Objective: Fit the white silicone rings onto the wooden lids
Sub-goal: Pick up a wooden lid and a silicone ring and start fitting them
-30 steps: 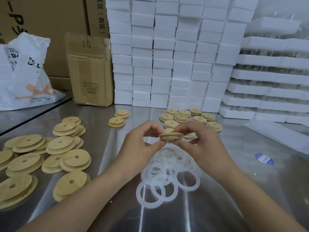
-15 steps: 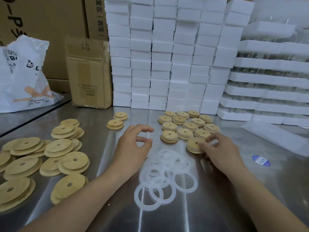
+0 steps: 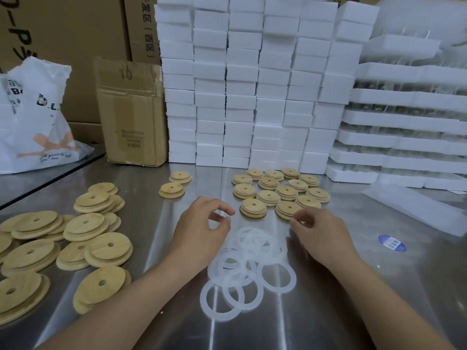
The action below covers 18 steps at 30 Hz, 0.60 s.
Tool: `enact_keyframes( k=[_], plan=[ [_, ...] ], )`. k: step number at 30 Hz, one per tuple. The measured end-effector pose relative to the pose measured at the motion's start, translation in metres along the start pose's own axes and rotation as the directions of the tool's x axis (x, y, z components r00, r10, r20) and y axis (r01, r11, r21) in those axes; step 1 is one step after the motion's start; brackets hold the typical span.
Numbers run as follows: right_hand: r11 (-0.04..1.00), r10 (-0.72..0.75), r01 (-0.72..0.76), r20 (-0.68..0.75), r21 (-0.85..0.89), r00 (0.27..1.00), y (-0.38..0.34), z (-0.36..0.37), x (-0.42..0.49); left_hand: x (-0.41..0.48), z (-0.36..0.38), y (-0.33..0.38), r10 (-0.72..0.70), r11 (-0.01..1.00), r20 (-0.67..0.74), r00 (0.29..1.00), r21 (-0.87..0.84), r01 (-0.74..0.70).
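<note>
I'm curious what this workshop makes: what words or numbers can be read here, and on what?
"10" on the small cardboard box.
"D.L." on the white plastic bag.
"发区(西区)" on the tall carton behind it.
Too blurred to read: the small cardboard box's lower print, the bag's cursive line, the blue sticker.

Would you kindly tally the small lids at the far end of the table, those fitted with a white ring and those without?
Ringed lids: 14
Bare lids: 2
Total: 16
</note>
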State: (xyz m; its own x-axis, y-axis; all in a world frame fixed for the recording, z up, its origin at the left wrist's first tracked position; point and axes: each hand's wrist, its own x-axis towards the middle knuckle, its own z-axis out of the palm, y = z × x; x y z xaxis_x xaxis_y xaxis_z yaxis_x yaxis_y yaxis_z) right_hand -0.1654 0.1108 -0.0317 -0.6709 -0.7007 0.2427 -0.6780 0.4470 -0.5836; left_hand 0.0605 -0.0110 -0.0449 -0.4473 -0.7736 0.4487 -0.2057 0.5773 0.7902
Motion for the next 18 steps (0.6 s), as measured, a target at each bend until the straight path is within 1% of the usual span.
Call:
enact_keyframes(
  k=[3,6,7,8,10,11,12,15,18],
  plan=[
    [0.998,-0.053,0.054,0.044,-0.038,0.998,0.000,0.004,-0.002,0.000,0.000,0.000,0.013,1.000,0.018,1.000,0.015,-0.013],
    [0.974,-0.157,0.167,0.080,-0.152,0.984,0.004,0.011,0.000,0.000,0.000,-0.001,0.019,0.999,0.029,0.999,0.026,-0.020],
    [0.966,-0.187,0.199,0.082,-0.167,0.979,0.005,0.014,0.001,-0.001,0.000,-0.001,0.019,0.999,0.034,0.999,0.031,-0.020],
    [0.961,-0.213,0.222,0.070,-0.167,0.975,0.005,0.017,0.003,-0.001,0.000,0.000,0.019,0.999,0.039,0.999,0.034,-0.020],
    [0.944,-0.279,0.270,-0.019,-0.189,0.960,0.003,0.022,0.011,-0.002,-0.001,0.001,0.019,0.999,0.045,0.999,0.043,-0.021],
    [0.929,-0.307,0.287,-0.057,-0.234,0.950,0.002,0.025,0.018,-0.002,-0.001,0.001,0.019,0.999,0.047,0.999,0.047,-0.021],
    [0.916,-0.312,0.287,-0.048,-0.281,0.949,0.001,0.026,0.026,-0.002,-0.001,0.001,0.022,0.998,0.047,0.999,0.051,-0.024],
    [0.920,-0.215,0.250,0.144,-0.303,0.966,-0.004,0.035,0.056,-0.002,0.000,0.000,0.038,0.996,0.036,0.999,0.074,-0.040],
    [0.912,-0.175,0.257,0.263,-0.320,0.949,-0.017,0.051,0.084,-0.001,0.002,-0.001,0.048,0.995,0.034,0.998,0.089,-0.051]
  ],
)
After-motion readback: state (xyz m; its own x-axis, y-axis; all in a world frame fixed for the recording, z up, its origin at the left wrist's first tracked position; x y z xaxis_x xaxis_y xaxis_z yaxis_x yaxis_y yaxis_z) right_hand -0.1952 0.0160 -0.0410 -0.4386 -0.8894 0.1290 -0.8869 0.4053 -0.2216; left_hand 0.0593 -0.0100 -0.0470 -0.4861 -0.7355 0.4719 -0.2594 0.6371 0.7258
